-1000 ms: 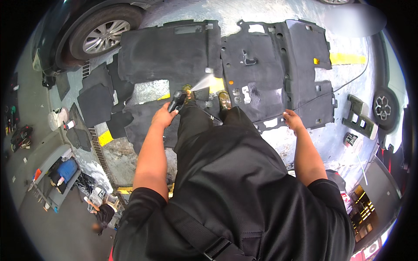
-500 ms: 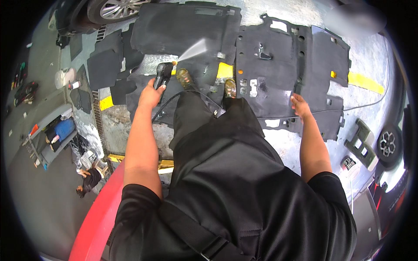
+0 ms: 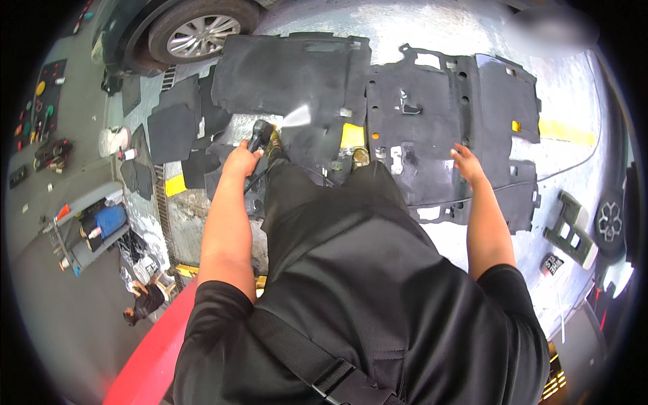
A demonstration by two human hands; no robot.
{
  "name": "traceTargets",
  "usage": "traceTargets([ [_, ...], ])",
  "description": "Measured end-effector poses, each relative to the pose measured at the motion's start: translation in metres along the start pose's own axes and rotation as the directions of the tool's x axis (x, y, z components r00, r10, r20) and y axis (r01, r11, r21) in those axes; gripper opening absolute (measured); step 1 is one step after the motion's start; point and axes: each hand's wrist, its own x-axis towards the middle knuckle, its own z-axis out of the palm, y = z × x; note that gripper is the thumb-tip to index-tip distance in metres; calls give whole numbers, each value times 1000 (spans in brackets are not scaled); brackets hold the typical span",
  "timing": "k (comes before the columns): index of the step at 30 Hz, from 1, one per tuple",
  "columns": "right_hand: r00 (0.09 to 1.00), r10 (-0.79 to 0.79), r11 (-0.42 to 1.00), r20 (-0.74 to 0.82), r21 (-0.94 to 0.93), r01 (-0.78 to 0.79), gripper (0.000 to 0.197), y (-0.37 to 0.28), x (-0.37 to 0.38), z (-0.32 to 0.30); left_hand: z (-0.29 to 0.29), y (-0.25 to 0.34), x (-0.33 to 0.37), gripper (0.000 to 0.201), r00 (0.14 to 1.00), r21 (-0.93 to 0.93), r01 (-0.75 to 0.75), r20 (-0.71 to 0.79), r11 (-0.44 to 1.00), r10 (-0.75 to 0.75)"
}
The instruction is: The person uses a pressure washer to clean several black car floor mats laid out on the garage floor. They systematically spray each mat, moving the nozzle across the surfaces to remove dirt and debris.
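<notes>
My left hand [image 3: 241,162] is closed around the handle of a black spray gun [image 3: 260,135]. A white cone of spray [image 3: 297,116] shoots from its nozzle toward the far right, over a black car floor carpet [image 3: 283,74] lying flat on the floor. My right hand [image 3: 466,164] hangs in the air above a second black carpet [image 3: 422,94] with cut-out holes; its fingers are apart and nothing shows in them. A dark hose [image 3: 486,192] runs across that carpet below my right hand. My feet stand on the carpets, the right shoe [image 3: 361,158] beside a yellow patch.
Smaller black mats [image 3: 174,125] lie at the left by a floor drain [image 3: 162,209]. A car wheel [image 3: 202,35] stands at the far left. A grey cart [image 3: 88,229], a white bucket [image 3: 113,142] and a seated person [image 3: 147,298] are further left. A bucket [image 3: 552,264] sits right.
The view has tipped, so the carpets sit lower in the picture. My left hand and the spray gun have shifted slightly right and down. The spray looks shorter. My right hand stays apart from the carpet.
</notes>
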Motion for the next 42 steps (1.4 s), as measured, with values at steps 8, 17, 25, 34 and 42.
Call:
traceTargets([
  [8,770,582,760,-262,513,-399,68,257,-198,-90,-37,41,16,61,983,-10,-167,80,986,168],
  [17,541,832,217,121,826,-520,34,352,-362,168,-71,79,56,77,944,49,-282,192,958,268],
  [25,810,485,568,329,587,-578,55,337,-275,264,-76,55,63,73,954,14,-293,61,956,292],
  [34,865,356,871,-354,461,-171,68,198,-112,-61,-107,32,37,73,960,-17,-229,-172,973,223],
  [42,896,224,928,-385,365,-76,71,144,-80,-112,-79,55,35,70,976,72,-212,-30,975,215],
])
